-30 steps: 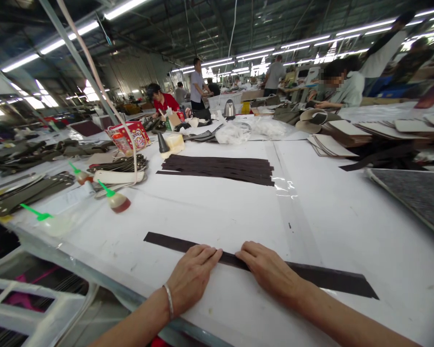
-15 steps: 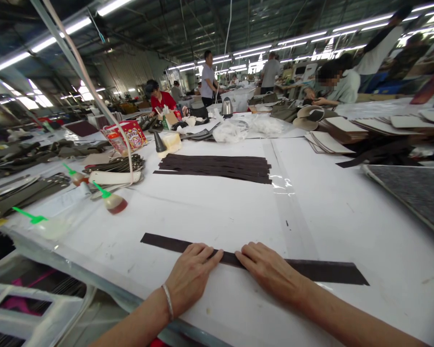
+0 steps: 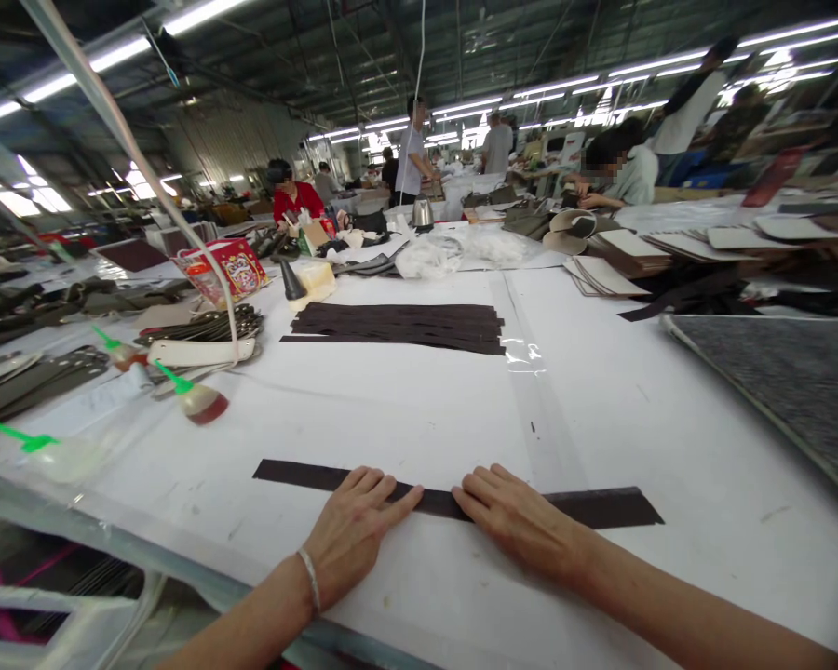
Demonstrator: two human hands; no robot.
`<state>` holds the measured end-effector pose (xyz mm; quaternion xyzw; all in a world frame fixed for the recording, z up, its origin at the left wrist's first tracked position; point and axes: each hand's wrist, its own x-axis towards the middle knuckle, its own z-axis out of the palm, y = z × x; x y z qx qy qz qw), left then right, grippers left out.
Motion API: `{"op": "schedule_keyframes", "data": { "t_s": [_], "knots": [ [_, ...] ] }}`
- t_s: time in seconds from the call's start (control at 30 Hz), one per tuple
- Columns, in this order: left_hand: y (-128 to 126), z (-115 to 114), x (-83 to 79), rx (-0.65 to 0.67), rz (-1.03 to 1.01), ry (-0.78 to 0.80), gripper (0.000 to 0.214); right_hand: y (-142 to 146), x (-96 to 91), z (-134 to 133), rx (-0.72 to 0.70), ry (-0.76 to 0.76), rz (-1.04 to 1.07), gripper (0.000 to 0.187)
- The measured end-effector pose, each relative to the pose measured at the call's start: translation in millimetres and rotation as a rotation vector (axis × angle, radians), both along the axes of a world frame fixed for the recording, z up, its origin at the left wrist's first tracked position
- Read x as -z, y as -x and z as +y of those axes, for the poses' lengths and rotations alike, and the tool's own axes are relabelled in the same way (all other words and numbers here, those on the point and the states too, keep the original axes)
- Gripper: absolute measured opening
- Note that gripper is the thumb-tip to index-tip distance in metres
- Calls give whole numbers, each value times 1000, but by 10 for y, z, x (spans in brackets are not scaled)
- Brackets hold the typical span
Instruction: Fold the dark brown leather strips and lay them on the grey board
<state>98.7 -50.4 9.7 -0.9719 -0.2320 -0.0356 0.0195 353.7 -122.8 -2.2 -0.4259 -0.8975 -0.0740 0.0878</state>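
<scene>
A long dark brown strip [image 3: 601,507] lies flat across the near part of the white table [image 3: 405,409]. My left hand [image 3: 353,530] rests palm down on the strip near its middle, fingers stretched out flat. My right hand [image 3: 520,516] presses on the strip just to the right, fingers also flat and pointing left. The two hands sit close together, fingertips almost meeting. Further back lies a stack of similar dark strips [image 3: 398,326].
Glue bottles with green nozzles [image 3: 188,398] lie at the left beside dark cut pieces [image 3: 206,326]. A grey textured mat [image 3: 789,372] lies at the right. Stacked pieces [image 3: 607,270], plastic bags [image 3: 453,251] and several seated and standing people fill the back.
The view has shifted to the right and the strip now lies more level. Both hands stay flat on the strip in nearly the same place.
</scene>
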Motion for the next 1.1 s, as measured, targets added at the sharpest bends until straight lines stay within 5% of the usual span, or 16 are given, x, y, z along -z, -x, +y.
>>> {"op": "schedule_keyframes", "data": {
  "t_s": [0.2, 0.4, 0.6, 1.1],
  "knots": [
    [268, 236, -109, -37, -144, -74, 60, 375, -37, 140, 54, 1, -25, 14],
    [-52, -75, 48, -135, -286, -26, 48, 553, 4, 185, 80, -31, -20, 14],
    [-142, -173, 211, -106, -279, 28, 47, 455, 0, 139, 79, -24, -24, 15],
    [-168, -195, 112, -105, -155, 30, 63, 1, -28, -153, 37, 14, -33, 13]
  ]
}}
